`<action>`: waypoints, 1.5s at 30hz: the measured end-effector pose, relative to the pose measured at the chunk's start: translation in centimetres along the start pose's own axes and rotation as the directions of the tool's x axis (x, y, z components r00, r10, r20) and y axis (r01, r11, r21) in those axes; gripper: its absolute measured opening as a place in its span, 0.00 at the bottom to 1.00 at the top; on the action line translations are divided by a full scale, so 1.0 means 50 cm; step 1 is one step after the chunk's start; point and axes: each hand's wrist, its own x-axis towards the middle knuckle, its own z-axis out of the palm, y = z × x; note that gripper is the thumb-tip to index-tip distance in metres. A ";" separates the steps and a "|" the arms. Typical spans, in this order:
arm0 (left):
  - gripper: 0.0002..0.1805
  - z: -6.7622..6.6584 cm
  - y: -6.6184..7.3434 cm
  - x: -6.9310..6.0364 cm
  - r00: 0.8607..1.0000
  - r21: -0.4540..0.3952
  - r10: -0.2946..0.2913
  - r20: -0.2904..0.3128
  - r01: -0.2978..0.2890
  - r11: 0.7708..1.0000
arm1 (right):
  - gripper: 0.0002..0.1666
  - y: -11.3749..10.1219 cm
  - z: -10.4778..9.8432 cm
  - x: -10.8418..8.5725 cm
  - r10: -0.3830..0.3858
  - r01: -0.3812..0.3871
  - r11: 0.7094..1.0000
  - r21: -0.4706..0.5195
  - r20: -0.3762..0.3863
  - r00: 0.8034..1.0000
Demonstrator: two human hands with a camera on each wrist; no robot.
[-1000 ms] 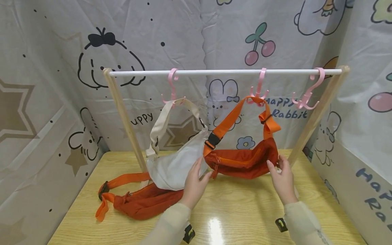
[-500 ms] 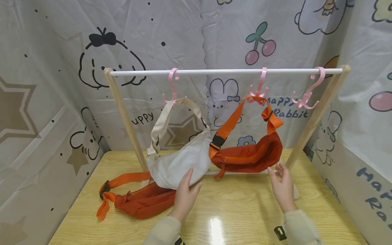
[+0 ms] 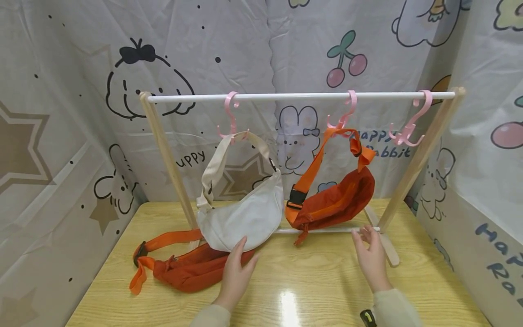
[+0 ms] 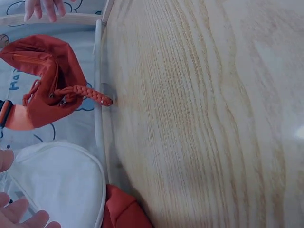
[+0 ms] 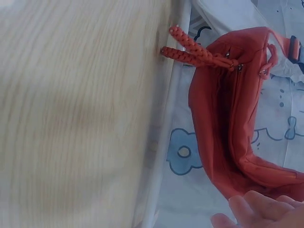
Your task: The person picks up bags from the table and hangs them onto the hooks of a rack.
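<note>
An orange-red bag (image 3: 339, 202) hangs tilted by its strap from the middle pink hook (image 3: 344, 116), its right end higher. From the left hook (image 3: 231, 116) hangs a white bag (image 3: 241, 222). Another orange-red bag (image 3: 188, 270) lies on the table, partly behind the white one. My left hand (image 3: 237, 274), fingers loosely extended, is in front of the white bag's lower edge; whether it touches is unclear. Below the hanging red bag's right end is my right hand (image 3: 372, 259), fingers relaxed and holding nothing. The right wrist view shows those fingertips (image 5: 261, 209) by the red bag (image 5: 213, 123).
A white rail (image 3: 286, 96) runs between two wooden posts, with a third pink hook (image 3: 407, 131) at its right end. A lower white bar (image 3: 327, 230) and a wooden foot (image 3: 390, 250) stand on the table (image 3: 310, 290). Printed cloth (image 3: 245, 45) surrounds it.
Both hands have come away from the hanging red bag, the left moving left and down, the right slightly down. That bag has swung and turned, its left end shifting right; its hook has turned too.
</note>
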 end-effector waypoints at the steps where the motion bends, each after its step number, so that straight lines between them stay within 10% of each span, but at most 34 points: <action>1: 0.31 -0.002 -0.002 -0.001 1.000 0.006 -0.001 -0.006 0.001 1.000 | 0.35 0.000 0.003 -0.001 -0.003 0.003 1.000 -0.008 -0.003 1.000; 30: 0.21 -0.061 -0.063 -0.034 0.995 0.273 -0.044 -0.087 0.066 0.960 | 0.29 0.001 0.031 -0.023 -0.053 0.053 0.998 -0.014 0.004 0.999; 45: 0.27 -0.103 -0.086 -0.015 0.996 0.636 -0.069 0.062 0.014 0.771 | 0.28 0.000 0.038 -0.033 -0.049 0.049 0.998 -0.025 0.032 0.998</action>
